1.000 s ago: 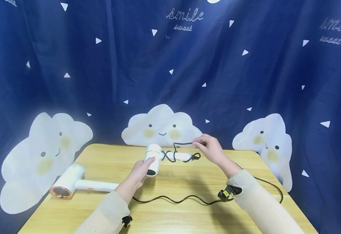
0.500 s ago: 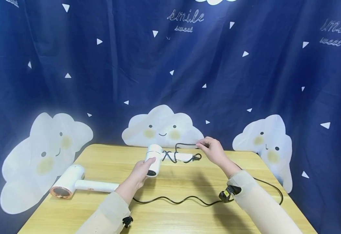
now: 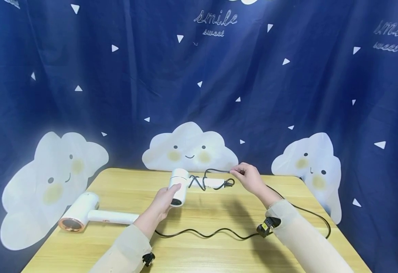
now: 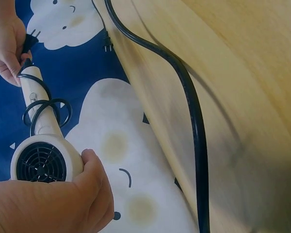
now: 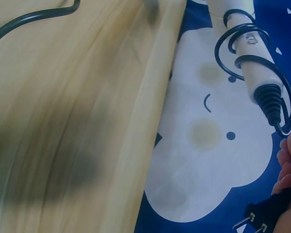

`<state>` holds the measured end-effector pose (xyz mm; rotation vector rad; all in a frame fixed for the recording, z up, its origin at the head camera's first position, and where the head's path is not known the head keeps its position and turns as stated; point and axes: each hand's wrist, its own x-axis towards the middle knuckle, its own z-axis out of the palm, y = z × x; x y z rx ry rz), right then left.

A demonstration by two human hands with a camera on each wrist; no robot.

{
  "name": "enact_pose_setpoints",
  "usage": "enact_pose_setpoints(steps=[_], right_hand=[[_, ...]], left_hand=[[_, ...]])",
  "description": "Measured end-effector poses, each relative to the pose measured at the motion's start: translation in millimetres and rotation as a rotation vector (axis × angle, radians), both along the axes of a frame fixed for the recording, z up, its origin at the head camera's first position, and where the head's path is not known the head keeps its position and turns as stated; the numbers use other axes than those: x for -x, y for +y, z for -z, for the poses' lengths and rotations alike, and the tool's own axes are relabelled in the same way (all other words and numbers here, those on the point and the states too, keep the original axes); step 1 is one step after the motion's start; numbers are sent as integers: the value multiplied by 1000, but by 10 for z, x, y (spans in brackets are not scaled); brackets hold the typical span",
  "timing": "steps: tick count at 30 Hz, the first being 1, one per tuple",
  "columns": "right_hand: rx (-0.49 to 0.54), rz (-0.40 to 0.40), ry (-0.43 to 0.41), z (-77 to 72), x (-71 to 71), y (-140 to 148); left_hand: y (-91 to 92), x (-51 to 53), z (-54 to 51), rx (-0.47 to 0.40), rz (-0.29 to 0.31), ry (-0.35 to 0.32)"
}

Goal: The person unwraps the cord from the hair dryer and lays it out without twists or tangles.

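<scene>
My left hand (image 3: 164, 199) grips the head of a white hair dryer (image 3: 179, 178) above the table, with the thumb on its side. The dryer's handle (image 4: 41, 107) points right, and its black cord (image 5: 256, 58) is looped around it. In the left wrist view, the black round grille (image 4: 41, 162) of the dryer faces the camera. My right hand (image 3: 248, 179), to the right of the handle end, pinches the cord near its two-pin plug (image 5: 269, 213). The plug sticks out by the fingers in the right wrist view.
A second white hair dryer (image 3: 79, 210) with a copper-coloured rim lies at the left of the wooden table (image 3: 199, 254). A long black cord (image 3: 216, 230) snakes across the tabletop to the right side. A blue curtain (image 3: 199, 94) with cloud prints hangs behind.
My right hand has moved slightly right and down with the cord, and the held cord bends in a softer curve. The left hand and hair dryer stay nearly still.
</scene>
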<state>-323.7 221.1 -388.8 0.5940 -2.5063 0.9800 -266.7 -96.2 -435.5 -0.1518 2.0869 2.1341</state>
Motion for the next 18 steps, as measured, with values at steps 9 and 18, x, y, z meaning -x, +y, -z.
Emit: enact_pose_setpoints(steps=[9, 18], right_hand=[[-18, -3, 10, 107, 26, 39], [-44, -19, -22, 217, -12, 54]], left_hand=[[-27, 13, -2, -16, -5, -2], [-54, 10, -16, -14, -3, -5]])
